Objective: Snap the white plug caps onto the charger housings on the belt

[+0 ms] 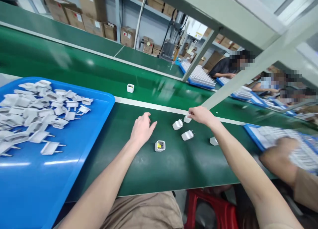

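Note:
My right hand (201, 115) is closed, its fingertips pinching a white plug charger (187, 119) near the pale strip along the bench's far side. My left hand (142, 129) hovers over the green bench with its fingers stretched out and thumb apart, holding nothing. Just to its lower right stands a white charger housing (160, 146), its open top showing yellow and dark parts inside. Between the hands lie two white chargers with pins, one charger (178, 124) farther off and another charger (187, 135) closer. A further white charger (213, 141) is partly covered by my right forearm.
At left, a blue tray (99, 113) holds a heap of white plug covers with pins (49, 106). One white housing (130, 88) sits on the green conveyor belt (154, 88). A slanted metal post (231, 80) rises behind my right hand. A co-worker's arm (280, 159) reaches over a tray at right.

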The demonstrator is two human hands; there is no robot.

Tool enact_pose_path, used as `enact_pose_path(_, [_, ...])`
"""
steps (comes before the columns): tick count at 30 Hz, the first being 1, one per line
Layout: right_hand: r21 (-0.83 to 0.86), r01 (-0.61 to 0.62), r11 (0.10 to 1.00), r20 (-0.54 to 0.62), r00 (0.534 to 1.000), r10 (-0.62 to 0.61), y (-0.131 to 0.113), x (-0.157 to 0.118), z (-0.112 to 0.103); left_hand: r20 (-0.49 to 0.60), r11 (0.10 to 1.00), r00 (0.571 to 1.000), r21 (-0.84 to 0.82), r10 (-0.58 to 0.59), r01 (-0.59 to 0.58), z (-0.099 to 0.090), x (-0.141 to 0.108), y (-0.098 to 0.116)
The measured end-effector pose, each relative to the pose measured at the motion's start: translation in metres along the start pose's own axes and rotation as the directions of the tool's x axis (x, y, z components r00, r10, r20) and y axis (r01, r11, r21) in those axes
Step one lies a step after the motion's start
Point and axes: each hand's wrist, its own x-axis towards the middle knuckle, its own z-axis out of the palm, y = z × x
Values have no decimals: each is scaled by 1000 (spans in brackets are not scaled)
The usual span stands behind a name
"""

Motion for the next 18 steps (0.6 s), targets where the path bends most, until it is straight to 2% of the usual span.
enact_pose_path(2, [-26,-65,998,66,996,66,28,-20,-2,-30,999,999,-34,21,-22,-6,-1,12])
enact_pose_path(4, [-33,-101,994,66,992,103,46,-36,-10,-86,994,995,-93,43,-51,-18,-5,25])
enact_pose_path(6, [-24,-112,993,4,994,112,51,-41,-22,-149,987,988,-144,50,-71,-35,-14,37])
enact_pose_path(8, [1,-94,996,-92,991,94,41,-32,-34,-208,978,976,-183,58,-97,-54,-29,43])
enact_pose_path(10, [45,-31,999,-184,982,39,17,-10,-43,-252,967,965,-222,68,-126,-70,-51,43])
enact_pose_path(12, [98,73,992,-245,968,-47,-19,21,-48,-254,958,965,-259,58,-126,-77,-76,36])
enact_pose_path(15, [155,229,961,-288,941,-178,-83,71,-49,-129,954,991,-298,-26,-14,-71,-108,14])
enact_pose_path(18, [171,328,929,-304,914,-267,-138,116,-48,-16,950,995,-300,-95,86,-57,-128,-8])
